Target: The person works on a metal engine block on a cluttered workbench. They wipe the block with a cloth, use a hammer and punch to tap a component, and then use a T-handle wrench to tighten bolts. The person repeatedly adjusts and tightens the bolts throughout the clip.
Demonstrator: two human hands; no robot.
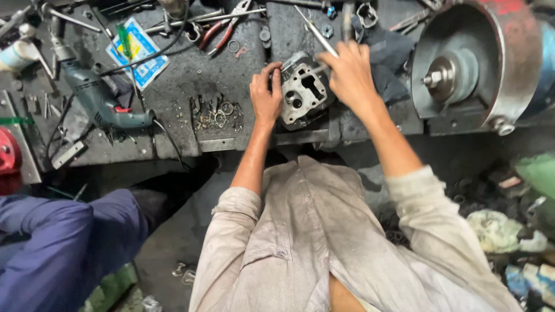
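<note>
Your left hand (pixel 265 98) wraps its fingers around the near-left edge of the cylinder head (pixel 303 89), bracing the casting so it stays put on the grimy desk (pixel 185 75). Your right hand (pixel 348 72) closes its fingers on a slim metal rod (pixel 315 34) that slants up toward 11 o'clock, its lower end set at the head's top face. The head sits at 12 o'clock, close to the desk's near edge. An electric drill (pixel 95 98) lies at 9 o'clock, a bench grinder (pixel 474 63) at 2 o'clock.

dim, flat light | soft shadows under bench | wide-angle bending at edges
</note>
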